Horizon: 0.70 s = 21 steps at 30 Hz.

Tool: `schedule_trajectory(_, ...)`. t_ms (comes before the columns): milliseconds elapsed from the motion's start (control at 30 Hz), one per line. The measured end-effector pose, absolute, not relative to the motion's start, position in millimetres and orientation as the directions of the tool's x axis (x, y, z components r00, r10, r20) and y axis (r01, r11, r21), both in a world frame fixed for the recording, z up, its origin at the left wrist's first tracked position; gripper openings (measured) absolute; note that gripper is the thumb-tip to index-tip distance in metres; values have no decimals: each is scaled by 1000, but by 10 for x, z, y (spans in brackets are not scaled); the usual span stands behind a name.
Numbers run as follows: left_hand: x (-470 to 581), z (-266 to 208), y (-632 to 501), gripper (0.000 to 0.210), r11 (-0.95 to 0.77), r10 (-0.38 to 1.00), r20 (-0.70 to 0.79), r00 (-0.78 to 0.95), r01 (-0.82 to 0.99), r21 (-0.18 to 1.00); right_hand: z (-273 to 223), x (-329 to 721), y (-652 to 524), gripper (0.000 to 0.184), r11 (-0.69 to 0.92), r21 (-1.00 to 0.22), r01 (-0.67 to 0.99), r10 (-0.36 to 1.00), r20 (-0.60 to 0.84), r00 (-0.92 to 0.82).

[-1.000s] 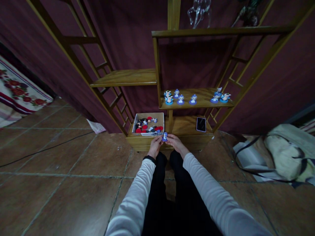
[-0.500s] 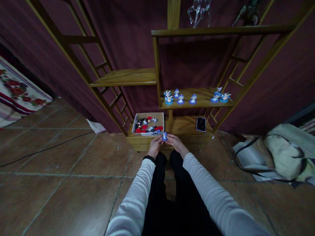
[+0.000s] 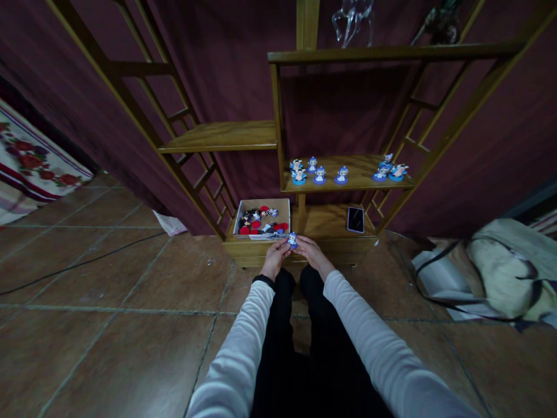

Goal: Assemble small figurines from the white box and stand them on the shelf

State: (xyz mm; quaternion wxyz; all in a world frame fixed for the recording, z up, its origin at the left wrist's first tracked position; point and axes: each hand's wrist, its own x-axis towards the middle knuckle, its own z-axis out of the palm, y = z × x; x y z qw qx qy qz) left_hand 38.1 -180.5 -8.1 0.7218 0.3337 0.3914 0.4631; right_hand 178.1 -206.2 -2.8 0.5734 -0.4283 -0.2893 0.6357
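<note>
Between my two hands is a small purple-and-white figurine (image 3: 293, 240), upright on a round purple base. My left hand (image 3: 275, 256) pinches it from the left, and my right hand (image 3: 311, 252) grips it from the right. Just beyond my left hand, an open cardboard box (image 3: 285, 208) holds several more figurines, some on red bases. Higher up on the wooden shelf (image 3: 361, 168) stand several similar figurines: a purple one (image 3: 342, 175) in the middle, blue ones (image 3: 298, 175) at the left end and a cluster (image 3: 390, 169) at the right.
A phone (image 3: 355, 220) lies on the low shelf right of the box. A glass ornament (image 3: 353, 23) and a dark ornament (image 3: 439, 24) stand on the top shelf. A pale bag (image 3: 500, 267) rests on the floor at right; a black cable (image 3: 78, 265) crosses the tiles at left.
The figurine has turned a little between my fingers, so more of its white front shows, and it has shifted slightly right. The shelf figurines and the box are unchanged.
</note>
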Motion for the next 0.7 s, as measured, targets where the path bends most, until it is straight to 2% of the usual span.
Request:
schedule_trajectory(500,443,-64,-1833,38,291,940,-216,264,-292,911,0,1777,-2075,36,-150,-869,-472,977,-202,61)
schedule_trajectory(700,447,-45,-1844,40,298,921,-208,328,-253,920,-18,1760,-2079,37,-135,-884,-448,972,-206,114)
